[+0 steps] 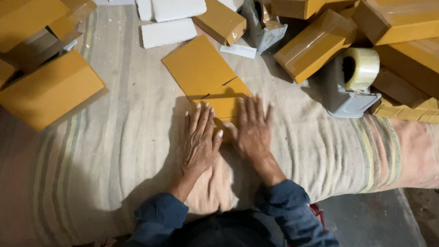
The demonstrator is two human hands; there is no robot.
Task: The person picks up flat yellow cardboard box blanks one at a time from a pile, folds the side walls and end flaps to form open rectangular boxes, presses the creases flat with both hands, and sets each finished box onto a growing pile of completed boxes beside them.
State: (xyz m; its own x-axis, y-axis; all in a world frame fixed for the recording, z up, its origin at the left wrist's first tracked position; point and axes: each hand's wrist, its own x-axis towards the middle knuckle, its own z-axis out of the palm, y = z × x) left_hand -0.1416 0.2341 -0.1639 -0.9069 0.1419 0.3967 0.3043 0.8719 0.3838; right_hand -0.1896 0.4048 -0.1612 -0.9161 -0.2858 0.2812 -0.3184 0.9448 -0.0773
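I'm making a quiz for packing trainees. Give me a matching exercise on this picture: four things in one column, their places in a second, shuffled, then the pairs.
Things:
1. flat cardboard blank
2. tape roll
3. white foam slabs
4. left hand

Places:
A. on a grey dispenser at the right
B. palm down beside the right hand
C. at the top, left of centre
D. mid-cloth, its near end under both hands

Pairs: 1-D, 2-A, 3-C, 4-B

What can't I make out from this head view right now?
- Near end of the flat cardboard blank: covered by the left hand and right hand.
- Second tape dispenser: partly behind boxes, its roll barely visible.
- Stacked boxes: cut off by the top and right edges.
- White foam blocks: some cut off by the top edge.
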